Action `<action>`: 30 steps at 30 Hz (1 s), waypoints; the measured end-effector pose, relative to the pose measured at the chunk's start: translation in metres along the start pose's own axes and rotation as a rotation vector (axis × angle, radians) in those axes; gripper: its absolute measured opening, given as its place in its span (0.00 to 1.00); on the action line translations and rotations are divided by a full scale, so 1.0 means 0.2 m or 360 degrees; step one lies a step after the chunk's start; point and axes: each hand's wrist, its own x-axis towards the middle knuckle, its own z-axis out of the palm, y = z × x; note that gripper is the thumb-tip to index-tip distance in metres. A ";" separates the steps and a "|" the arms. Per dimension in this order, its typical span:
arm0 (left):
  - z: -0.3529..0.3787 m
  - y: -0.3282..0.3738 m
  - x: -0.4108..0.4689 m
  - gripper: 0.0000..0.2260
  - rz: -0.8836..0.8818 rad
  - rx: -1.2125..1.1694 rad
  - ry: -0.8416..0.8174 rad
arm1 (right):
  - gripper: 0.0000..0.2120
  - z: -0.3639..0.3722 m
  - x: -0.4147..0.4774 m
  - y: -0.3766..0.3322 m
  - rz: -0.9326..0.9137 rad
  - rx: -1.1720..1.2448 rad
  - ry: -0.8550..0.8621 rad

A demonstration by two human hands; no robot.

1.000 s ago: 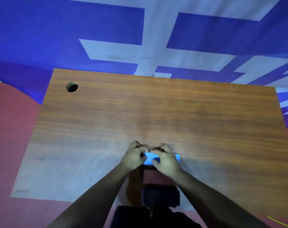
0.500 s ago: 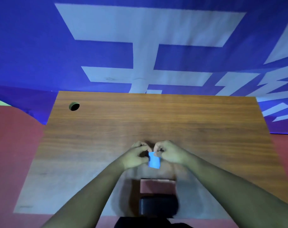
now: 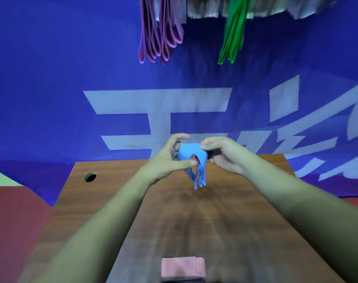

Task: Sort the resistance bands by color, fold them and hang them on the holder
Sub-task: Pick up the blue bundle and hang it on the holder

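Both hands have lifted the folded blue band (image 3: 191,160) off the wooden table (image 3: 225,221); left hand (image 3: 167,160) and right hand (image 3: 225,154) pinch it, beneath hanging purple bands (image 3: 157,37) and green bands (image 3: 232,35).

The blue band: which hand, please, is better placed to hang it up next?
Probably the right hand: it pinches the top fold of the blue band, below the gap between the purple bands and green bands. The left hand holds its side.
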 end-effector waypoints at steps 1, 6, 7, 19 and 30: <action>0.00 0.05 0.03 0.29 0.0056 0.0104 -0.0019 | 0.02 -0.02 -0.04 -0.05 -0.0057 0.0022 -0.0009; 0.09 0.38 0.14 0.19 0.0248 0.0379 0.0001 | 0.06 -0.11 -0.23 -0.25 -0.0443 -0.0249 0.0160; 0.11 0.44 0.17 0.17 0.0269 0.0339 0.0021 | 0.05 -0.12 -0.27 -0.29 -0.0543 -0.0298 0.0196; 0.34 0.99 0.40 0.15 0.0562 0.0428 0.0124 | 0.09 -0.31 -0.62 -0.75 -0.1208 -0.1296 0.0760; 0.56 1.36 0.60 0.19 0.0836 0.0672 0.0060 | 0.05 -0.62 -0.77 -1.18 -0.1485 -0.1182 0.0952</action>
